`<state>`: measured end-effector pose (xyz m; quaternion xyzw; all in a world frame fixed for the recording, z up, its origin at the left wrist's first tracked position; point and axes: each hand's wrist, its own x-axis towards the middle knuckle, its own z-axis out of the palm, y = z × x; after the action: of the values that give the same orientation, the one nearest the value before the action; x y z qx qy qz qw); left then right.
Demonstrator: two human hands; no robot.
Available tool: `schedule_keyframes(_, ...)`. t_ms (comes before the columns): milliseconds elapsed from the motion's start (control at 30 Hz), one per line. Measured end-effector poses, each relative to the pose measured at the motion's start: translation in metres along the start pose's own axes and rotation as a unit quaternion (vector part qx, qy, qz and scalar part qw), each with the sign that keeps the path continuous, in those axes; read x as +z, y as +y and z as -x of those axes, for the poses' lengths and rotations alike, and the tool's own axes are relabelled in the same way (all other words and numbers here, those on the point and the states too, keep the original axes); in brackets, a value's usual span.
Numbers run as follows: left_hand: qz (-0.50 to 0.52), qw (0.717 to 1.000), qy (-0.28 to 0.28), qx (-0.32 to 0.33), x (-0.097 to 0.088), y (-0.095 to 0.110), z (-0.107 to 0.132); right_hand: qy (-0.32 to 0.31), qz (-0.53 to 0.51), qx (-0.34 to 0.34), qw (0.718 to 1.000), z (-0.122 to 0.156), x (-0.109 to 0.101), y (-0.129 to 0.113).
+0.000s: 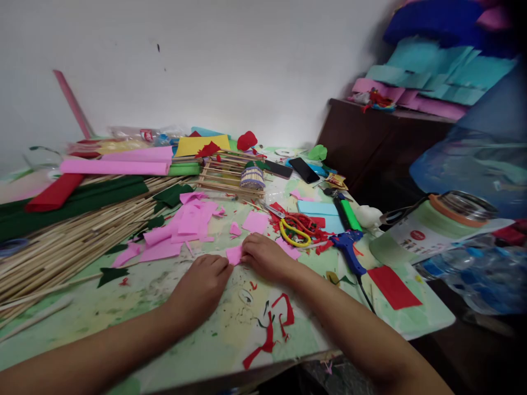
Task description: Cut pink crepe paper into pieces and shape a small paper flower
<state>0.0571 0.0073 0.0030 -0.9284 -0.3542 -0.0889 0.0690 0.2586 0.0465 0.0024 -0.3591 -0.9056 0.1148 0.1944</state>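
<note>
Between my two hands a small piece of pink paper (pixel 234 255) is stretched just above the table. My left hand (pixel 208 280) is closed on its left edge, and my right hand (pixel 263 255) pinches the right edge. Just beyond, more pink pieces (pixel 195 219) lie in a loose heap, with a pink square (pixel 256 221) beside them. Scissors with yellow handles (pixel 294 233) rest among red scraps, right of my right hand. My fingertips are partly hidden behind the knuckles.
A blue glue gun (pixel 349 249) with a cord lies at right, near a green thermos (pixel 428 225). Long thin sticks (pixel 90 236) cover the left side. A stick frame (pixel 230 175) and phones (pixel 303 170) lie farther back. Red scraps (pixel 269 332) lie near the front edge.
</note>
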Motion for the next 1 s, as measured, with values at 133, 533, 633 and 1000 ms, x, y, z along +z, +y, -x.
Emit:
schedule_keyframes(133, 0.025, 1.0, 0.009, 0.003, 0.001, -0.006, -0.003, -0.02, -0.029, -0.04, 0.999, 0.002, -0.007, 0.001)
schedule_keyframes(533, 0.146, 0.986, 0.046, -0.061, 0.008, -0.02, -0.015, 0.036, -0.031, 0.039, 0.998, -0.002, 0.002, -0.006)
schedule_keyframes(633, 0.173, 0.981, 0.042, -0.071, 0.006, -0.021, -0.016, 0.054, -0.048, 0.049, 0.996, -0.001, 0.004, -0.003)
schedule_keyframes(1000, 0.05, 0.998, 0.006, -0.023, 0.002, -0.008, -0.008, 0.049, -0.066, 0.037, 0.996, -0.002, 0.009, 0.004)
